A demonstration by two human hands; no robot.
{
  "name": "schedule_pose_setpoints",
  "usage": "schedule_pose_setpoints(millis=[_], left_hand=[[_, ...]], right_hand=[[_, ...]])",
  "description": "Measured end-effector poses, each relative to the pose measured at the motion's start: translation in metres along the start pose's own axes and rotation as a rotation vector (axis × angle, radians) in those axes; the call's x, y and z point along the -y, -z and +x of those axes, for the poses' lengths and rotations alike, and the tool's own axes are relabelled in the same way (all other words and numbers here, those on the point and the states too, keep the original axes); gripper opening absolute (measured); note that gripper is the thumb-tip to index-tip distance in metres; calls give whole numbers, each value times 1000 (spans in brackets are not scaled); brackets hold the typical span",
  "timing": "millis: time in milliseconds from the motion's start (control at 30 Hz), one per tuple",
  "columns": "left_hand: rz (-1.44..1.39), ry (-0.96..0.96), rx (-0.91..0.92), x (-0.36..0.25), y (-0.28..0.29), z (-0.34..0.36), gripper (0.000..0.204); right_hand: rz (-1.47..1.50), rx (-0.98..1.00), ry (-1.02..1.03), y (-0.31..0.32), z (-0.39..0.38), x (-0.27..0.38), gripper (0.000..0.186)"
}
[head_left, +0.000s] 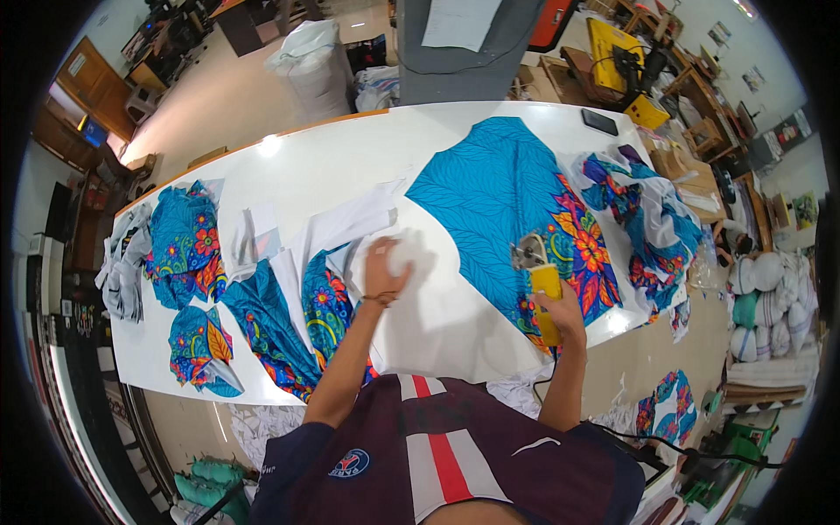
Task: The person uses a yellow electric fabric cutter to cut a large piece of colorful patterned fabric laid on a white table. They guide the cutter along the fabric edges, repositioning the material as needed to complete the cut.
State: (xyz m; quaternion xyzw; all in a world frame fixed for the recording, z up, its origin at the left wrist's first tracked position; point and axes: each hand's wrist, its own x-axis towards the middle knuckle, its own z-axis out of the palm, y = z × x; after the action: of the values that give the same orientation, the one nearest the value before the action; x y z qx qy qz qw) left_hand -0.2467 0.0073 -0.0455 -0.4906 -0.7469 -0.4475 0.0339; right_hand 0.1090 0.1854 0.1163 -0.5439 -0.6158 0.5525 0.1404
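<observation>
In my right hand (564,317) is a yellow-handled electric fabric cutter (547,302), its metal head resting over the large blue leaf-patterned fabric piece (490,188). Bright flowers run down that piece's right side, and it lies flat on the white table. My left hand (385,273) is over the table left of the piece, thumb apart from the fingers, next to white-backed fabric (350,219). A whitish blur beside its fingers is hard to make out. Below and left of that hand lie floral strips (324,306) and a crumpled blue piece (267,319).
Crumpled floral fabric (652,219) is heaped at the table's right end. More bundles (184,241) sit at the left. A dark phone (599,121) lies near the far right corner. A grey pillar (459,61) stands beyond the table. The cutter's black cord (691,452) runs off right.
</observation>
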Motion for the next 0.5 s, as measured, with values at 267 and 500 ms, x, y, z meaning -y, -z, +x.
schedule_pose_setpoints(millis=[267, 500], left_hand=[[104, -139, 681, -152, -122, -4, 68], [-411, 192, 334, -106, -75, -5, 28]], right_hand=[[178, -309, 16, 60, -71, -53, 37], [309, -377, -33, 44, -85, -104, 37]])
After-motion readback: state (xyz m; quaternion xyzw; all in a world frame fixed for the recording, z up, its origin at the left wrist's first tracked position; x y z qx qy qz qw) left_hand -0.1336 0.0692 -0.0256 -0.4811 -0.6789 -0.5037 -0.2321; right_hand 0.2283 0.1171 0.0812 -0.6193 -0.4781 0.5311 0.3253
